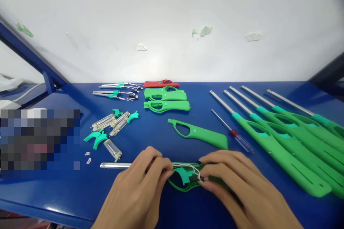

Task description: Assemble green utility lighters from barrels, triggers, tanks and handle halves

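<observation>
An open green lighter half-shell (185,189) lies between my hands near the table's front. My left hand (139,182) pinches its left end, where a metal tube (116,165) sticks out to the left. A teal trigger (182,174) sits in the shell, beside a black igniter piece (192,178) with white wires (189,165) looping above it. With fingertips closed around the igniter's right end, my right hand (242,182) also covers the right part of the shell. What lies beneath my right palm is hidden.
Behind my hands lie a loose green half-shell (204,134) and a screwdriver (238,137). Several assembled lighters (282,155) are lined up at right. At left are clear fuel tanks (112,150), teal triggers (99,137) and wired tubes (107,93); more green shells (166,106) lie farther back.
</observation>
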{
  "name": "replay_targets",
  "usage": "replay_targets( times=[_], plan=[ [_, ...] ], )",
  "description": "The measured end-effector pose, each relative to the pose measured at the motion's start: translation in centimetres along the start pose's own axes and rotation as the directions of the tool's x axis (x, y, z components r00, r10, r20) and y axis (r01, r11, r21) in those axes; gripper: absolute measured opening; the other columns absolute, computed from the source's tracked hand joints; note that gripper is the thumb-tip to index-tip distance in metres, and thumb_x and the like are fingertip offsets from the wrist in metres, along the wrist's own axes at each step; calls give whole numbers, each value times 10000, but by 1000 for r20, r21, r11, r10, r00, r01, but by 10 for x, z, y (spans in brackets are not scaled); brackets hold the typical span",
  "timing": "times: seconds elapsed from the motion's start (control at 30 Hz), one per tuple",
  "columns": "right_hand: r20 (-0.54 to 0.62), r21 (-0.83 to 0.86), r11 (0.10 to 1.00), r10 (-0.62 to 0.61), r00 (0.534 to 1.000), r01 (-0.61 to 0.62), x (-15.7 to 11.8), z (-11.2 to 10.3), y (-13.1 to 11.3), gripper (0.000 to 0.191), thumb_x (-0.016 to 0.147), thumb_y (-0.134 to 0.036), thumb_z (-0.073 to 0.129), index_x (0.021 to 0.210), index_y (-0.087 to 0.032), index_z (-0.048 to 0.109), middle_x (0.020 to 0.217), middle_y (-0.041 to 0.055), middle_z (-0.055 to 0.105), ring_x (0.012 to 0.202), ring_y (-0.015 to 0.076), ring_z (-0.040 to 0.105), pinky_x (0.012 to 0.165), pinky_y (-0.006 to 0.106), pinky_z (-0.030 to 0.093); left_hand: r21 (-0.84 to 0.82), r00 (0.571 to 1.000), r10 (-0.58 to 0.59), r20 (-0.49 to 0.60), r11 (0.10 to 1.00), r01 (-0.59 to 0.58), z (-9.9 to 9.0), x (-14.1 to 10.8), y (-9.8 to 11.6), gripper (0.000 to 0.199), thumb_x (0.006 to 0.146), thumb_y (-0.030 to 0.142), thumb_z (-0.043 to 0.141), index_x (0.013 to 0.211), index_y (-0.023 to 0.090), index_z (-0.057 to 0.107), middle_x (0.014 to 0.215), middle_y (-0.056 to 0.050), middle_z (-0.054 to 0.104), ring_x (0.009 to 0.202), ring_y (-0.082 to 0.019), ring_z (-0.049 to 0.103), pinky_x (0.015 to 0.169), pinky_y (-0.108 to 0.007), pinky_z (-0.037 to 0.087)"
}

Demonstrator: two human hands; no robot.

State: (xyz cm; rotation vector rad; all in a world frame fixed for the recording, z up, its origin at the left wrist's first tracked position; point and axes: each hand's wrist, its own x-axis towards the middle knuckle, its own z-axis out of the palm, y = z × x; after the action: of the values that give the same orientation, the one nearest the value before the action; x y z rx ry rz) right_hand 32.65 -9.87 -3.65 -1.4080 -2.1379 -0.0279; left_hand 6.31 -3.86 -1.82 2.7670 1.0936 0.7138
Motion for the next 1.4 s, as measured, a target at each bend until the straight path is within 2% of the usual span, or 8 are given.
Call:
replay_targets(
  times=[0.2,0.5,0.67,0.97,1.1,1.23,1.3,1.4],
  plan=[
    [-34,43,999,-2,999,4,2,-3,-2,122,1212,-297,526,1202,-327,644,1152,-79,765,1220,86,700,1113,190,479,-53,1000,-18,4,998,19,-1,-1,0,192,1172,129,466,1161,263,603,1047,-9,642,852,-156,686,715,-275,574],
    [31,73,997,10,999,-13,-3,-5,-2,110,1175,-265,587,1217,-326,669,1189,-60,772,1240,125,710,1086,225,564,-58,1000,20,-3,998,-20,0,3,2,222,1148,85,460,1136,238,622,1006,-23,649,865,-168,685,711,-279,568],
    [12,84,996,22,1000,-23,0,-6,-4,118,1179,-263,573,1185,-324,674,1167,-53,771,1221,127,715,1068,228,575,-73,999,29,-38,997,-32,2,7,3,222,1143,74,471,1120,236,619,995,-21,641,856,-163,674,732,-262,585],
    [-35,72,997,-4,999,7,-1,-10,-1,113,1163,-272,604,1217,-342,675,1163,-110,781,1157,78,740,1059,165,549,-57,997,47,-63,997,-51,0,12,2,284,1171,100,441,1085,213,687,981,-28,670,855,-156,662,724,-236,594],
    [-39,59,998,-11,999,13,-2,-9,1,165,1171,-250,571,1219,-347,697,1161,-123,794,1149,65,754,1058,152,552,-42,994,62,-89,997,-66,-2,14,3,235,1151,86,503,1095,209,695,1035,-43,682,921,-184,627,793,-281,587],
    [-56,38,999,32,998,-29,0,-7,-4,234,1178,-323,555,1145,-316,787,1083,-27,820,1077,162,800,960,253,643,-55,990,96,-108,993,-102,-1,19,4,192,1130,50,547,1105,200,663,1163,-58,700,1050,-200,609,910,-329,559],
    [-79,28,996,83,993,-81,4,-6,-9,272,1166,-404,585,1095,-297,824,1013,26,819,1049,222,810,918,310,670,-72,988,105,-112,991,-113,0,21,4,187,1145,62,533,1103,205,646,1124,-35,715,1031,-184,621,909,-321,550],
    [-117,28,992,123,985,-121,11,-5,-14,305,1145,-485,616,1071,-296,844,949,46,807,1029,248,809,897,333,679,-84,990,101,-99,990,-109,2,24,4,194,1172,107,511,1103,222,651,1027,11,736,927,-166,635,856,-316,541]
  ],
)
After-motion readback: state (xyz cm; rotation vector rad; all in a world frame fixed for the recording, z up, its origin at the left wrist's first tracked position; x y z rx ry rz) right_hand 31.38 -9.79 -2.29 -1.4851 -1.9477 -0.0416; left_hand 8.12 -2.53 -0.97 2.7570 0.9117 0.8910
